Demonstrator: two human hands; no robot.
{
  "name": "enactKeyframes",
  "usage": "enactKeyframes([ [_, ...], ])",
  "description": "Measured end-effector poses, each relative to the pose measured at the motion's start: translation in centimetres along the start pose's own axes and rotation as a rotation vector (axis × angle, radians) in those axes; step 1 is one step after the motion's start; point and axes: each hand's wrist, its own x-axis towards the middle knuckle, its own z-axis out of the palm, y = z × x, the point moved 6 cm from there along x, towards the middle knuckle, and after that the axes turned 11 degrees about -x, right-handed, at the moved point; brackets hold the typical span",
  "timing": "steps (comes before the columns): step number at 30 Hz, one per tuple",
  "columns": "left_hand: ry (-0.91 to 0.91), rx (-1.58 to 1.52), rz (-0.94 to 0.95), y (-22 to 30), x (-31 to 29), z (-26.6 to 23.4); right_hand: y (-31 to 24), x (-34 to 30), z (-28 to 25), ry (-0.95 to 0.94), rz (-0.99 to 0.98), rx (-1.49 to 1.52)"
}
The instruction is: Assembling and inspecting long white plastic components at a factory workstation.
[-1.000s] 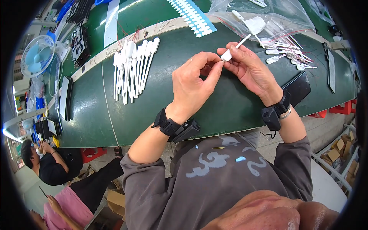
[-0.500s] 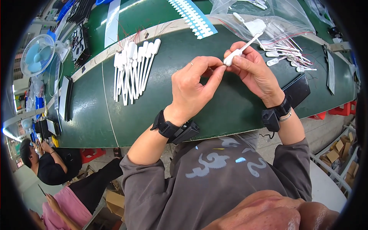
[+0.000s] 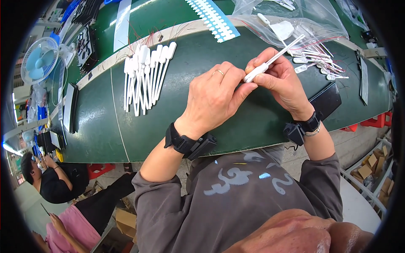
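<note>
Above the bench's near edge, my right hand (image 3: 282, 82) pinches a white plastic stick (image 3: 257, 72) by its wide, paddle-shaped head. The thin shaft slants up to the far right. My left hand (image 3: 213, 92) has its thumb and fingertips closed on the near end of that head, partly hiding it. To the left lies a bundle of similar white sticks (image 3: 147, 76), heads away from me, with fine red wires at their far ends. More white sticks (image 3: 318, 61) lie in a loose heap beyond my right hand.
A clear plastic bag (image 3: 312, 21) spreads behind the heap. A blue sheet of white stickers (image 3: 215, 23) lies at the far middle of the green bench (image 3: 97, 118). A black flat object (image 3: 327, 99) rests by my right wrist. A fan (image 3: 40, 61) and two people are left.
The white stick has shifted slightly toward me and turned, so its shaft now shows clear of the bag. My left hand has rolled, with more of its back visible.
</note>
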Motion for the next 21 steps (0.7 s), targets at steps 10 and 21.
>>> enactKeyframes([
  [10, -0.006, -0.047, 0.092, 0.8, 0.0, -0.4, -1.0, -0.5, 0.6, -0.052, -0.04, -0.102],
  [21, -0.021, -0.114, 0.111, 0.8, 0.0, -0.6, -1.1, -0.6, 0.5, -0.069, -0.099, -0.236],
])
